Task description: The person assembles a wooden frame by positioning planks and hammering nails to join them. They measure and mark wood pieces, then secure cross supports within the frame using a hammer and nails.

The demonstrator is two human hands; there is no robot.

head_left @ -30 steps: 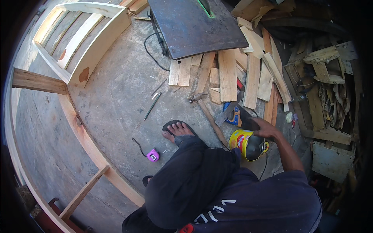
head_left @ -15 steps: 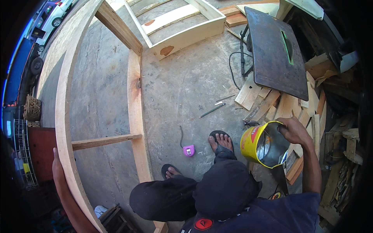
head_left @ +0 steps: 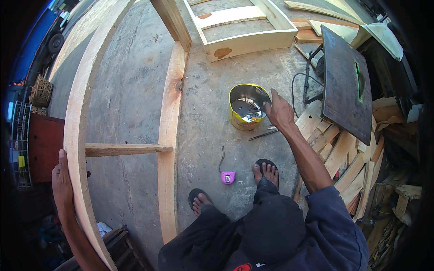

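My right hand (head_left: 281, 113) grips the right rim of a yellow tin can (head_left: 246, 123). The can is upright at floor level, and I cannot tell whether it touches the concrete. Loose small pieces, possibly nails, lie at its shiny bottom. My left hand (head_left: 63, 180) holds the outer left beam of a pale wooden frame (head_left: 77, 113). Its thumb lies along the beam, and a fingertip shows on the inner side; the other fingers are hidden behind the wood. Just below the can lies a dark pencil (head_left: 263, 134). A pink tape measure (head_left: 228, 177) lies between my feet.
A second wooden frame (head_left: 253, 42) lies at the far side. To the right stands a dark metal saw table (head_left: 346, 83) with a slot and a cable, beside piled wood offcuts (head_left: 339, 153). A woven basket (head_left: 41, 90) and a red-brown box (head_left: 45, 147) are at the left.
My right hand has carried the can from beside my right knee forward and left, turning it upright near the floor. More of my left hand now shows on the beam.
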